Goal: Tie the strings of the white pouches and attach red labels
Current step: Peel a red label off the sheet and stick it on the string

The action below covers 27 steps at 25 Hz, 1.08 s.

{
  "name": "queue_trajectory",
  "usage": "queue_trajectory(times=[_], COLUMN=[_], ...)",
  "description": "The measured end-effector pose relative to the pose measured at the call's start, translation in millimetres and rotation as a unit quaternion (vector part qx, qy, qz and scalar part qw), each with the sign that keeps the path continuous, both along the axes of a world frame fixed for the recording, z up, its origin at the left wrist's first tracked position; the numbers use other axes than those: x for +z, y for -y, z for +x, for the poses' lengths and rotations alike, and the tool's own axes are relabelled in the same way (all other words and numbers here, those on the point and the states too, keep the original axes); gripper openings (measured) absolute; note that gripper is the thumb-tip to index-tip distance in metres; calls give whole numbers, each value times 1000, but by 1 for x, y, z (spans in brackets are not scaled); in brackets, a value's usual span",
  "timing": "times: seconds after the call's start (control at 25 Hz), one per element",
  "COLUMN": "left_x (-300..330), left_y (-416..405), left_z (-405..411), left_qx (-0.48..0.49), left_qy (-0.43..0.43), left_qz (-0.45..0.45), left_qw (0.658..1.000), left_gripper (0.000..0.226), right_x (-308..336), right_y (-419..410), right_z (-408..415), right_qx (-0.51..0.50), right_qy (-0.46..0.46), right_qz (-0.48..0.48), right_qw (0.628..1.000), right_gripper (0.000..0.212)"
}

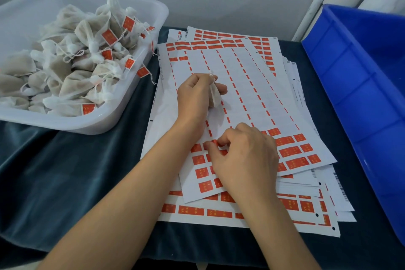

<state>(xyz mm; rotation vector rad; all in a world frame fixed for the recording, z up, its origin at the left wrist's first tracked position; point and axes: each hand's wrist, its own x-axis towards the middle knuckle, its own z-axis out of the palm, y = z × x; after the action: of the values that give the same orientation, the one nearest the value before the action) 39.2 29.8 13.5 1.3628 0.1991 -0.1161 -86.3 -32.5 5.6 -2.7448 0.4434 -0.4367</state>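
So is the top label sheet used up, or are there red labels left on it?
Partly used. The top label sheet is mostly bare backing through the middle, with red labels left along its near end, where the right hand picks.

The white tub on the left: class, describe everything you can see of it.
The white tub is a translucent plastic rectangle with rounded corners and a thick rim. It sits flat on dark cloth at the table's left, beside the label sheets. Heaped inside lie tied white pouches, many carrying red labels. Neither hand touches it.
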Motion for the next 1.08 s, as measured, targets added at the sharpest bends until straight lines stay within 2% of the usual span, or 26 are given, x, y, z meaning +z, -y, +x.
queue_trajectory(times=[0.56, 0.68, 0.84, 1.08], left_x=[2, 2, 1, -1], left_y=[-1, -2, -2, 0], left_z=[0, 0, 1, -1], left_qx=[-4, -2, -1, -2], left_qy=[1, 0, 2, 6], left_qz=[-4, -1, 3, -5], left_qw=[1000, 1000, 1000, 1000], left_gripper=[19, 19, 20, 19], right_x=[7, 7, 0, -1], right_y=[11, 18, 6, -2], right_z=[1, 0, -10, -9], right_qx=[35, 50, 4, -8], right_qy=[3, -35, -9, -31], right_qz=[-22, 13, -12, 2], right_qw=[999, 998, 1000, 999], right_gripper=[24, 29, 48, 43])
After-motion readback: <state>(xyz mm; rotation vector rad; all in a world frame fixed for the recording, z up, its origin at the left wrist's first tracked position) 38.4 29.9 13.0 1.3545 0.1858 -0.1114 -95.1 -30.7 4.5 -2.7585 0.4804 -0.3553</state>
